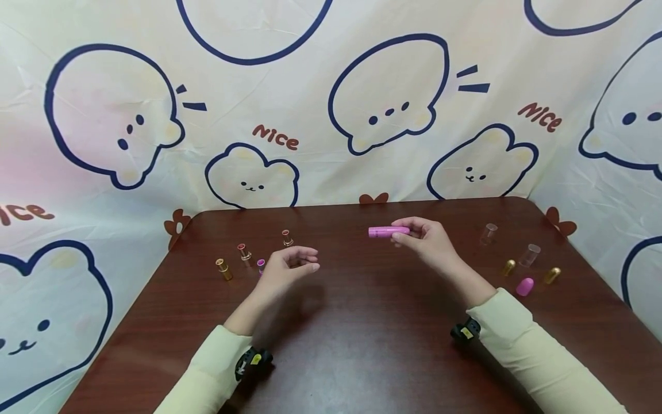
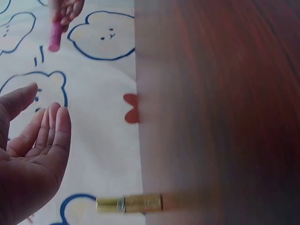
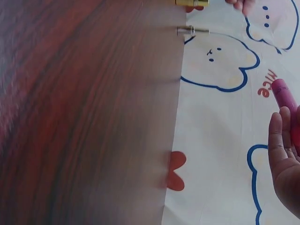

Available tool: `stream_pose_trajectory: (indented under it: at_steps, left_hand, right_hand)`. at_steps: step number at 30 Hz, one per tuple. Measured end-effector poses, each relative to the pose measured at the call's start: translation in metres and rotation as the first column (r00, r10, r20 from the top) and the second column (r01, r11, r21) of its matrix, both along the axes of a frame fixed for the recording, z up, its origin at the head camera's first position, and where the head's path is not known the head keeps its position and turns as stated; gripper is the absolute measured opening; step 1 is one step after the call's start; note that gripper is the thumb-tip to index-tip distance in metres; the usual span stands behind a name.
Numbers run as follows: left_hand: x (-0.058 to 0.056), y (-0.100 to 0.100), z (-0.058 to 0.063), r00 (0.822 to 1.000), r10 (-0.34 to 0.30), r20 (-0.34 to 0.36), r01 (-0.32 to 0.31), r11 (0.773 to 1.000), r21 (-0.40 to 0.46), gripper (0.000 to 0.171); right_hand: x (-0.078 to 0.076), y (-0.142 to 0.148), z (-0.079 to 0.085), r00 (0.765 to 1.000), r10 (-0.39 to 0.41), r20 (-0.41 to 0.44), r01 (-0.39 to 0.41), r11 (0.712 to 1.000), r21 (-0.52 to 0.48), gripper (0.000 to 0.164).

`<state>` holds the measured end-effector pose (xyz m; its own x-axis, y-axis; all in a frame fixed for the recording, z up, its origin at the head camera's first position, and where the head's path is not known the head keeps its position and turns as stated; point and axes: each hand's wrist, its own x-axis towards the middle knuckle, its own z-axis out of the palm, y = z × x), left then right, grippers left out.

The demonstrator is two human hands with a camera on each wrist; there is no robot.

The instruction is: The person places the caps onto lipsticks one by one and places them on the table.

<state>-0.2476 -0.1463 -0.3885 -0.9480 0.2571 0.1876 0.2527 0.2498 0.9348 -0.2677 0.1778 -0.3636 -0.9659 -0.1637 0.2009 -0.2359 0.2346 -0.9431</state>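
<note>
My right hand (image 1: 426, 241) pinches a pink lipstick tube (image 1: 383, 232) between thumb and fingers, above the table's far middle. The tube lies nearly level and points left in the head view. In the right wrist view the pink tube (image 3: 283, 96) sticks out past the fingertips. My left hand (image 1: 287, 267) hovers above the table with loosely bent fingers and nothing in them. Beside and behind it stand uncapped lipsticks: a gold one (image 1: 224, 269), a red-tipped one (image 1: 244, 252), another at the back (image 1: 287, 237), and a purple-topped one (image 1: 261, 265), partly hidden by the hand.
On the right of the brown table (image 1: 357, 345) lie a pink cap (image 1: 524, 286), two gold caps (image 1: 552, 275) and two clear caps (image 1: 530, 256). A cartoon-printed cloth (image 1: 320, 172) hangs behind the table and along its sides.
</note>
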Motion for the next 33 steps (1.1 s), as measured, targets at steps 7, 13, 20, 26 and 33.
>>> stream_pose_trajectory:
  at_steps: [7,13,20,26,33]
  left_hand:
    - [0.007,-0.029,0.008,0.993,0.102,-0.051,-0.104,0.994,-0.028,0.028]
    - [0.009,-0.056,0.001,0.979,0.195,-0.061,-0.197,0.98,-0.036,0.029]
    - [0.016,-0.076,-0.005,0.956,0.282,-0.079,-0.29,0.949,-0.123,0.029]
    - [0.017,-0.086,-0.009,0.928,0.36,-0.093,-0.371,0.911,-0.179,0.031]
    - [0.015,-0.091,-0.014,0.911,0.39,-0.133,-0.412,0.861,-0.299,0.035]
  right_hand:
    - [-0.009,0.011,0.001,0.999,-0.048,0.008,0.048,0.998,0.04,0.037]
    - [-0.016,0.022,0.001,0.994,-0.111,0.02,0.108,0.988,0.11,0.039]
    - [-0.027,0.031,-0.004,0.989,-0.143,0.028,0.136,0.976,0.171,0.038]
    - [-0.036,0.035,-0.007,0.987,-0.16,0.008,0.153,0.957,0.246,0.035]
    - [-0.05,0.039,-0.009,0.982,-0.176,-0.073,0.191,0.9,0.393,0.029]
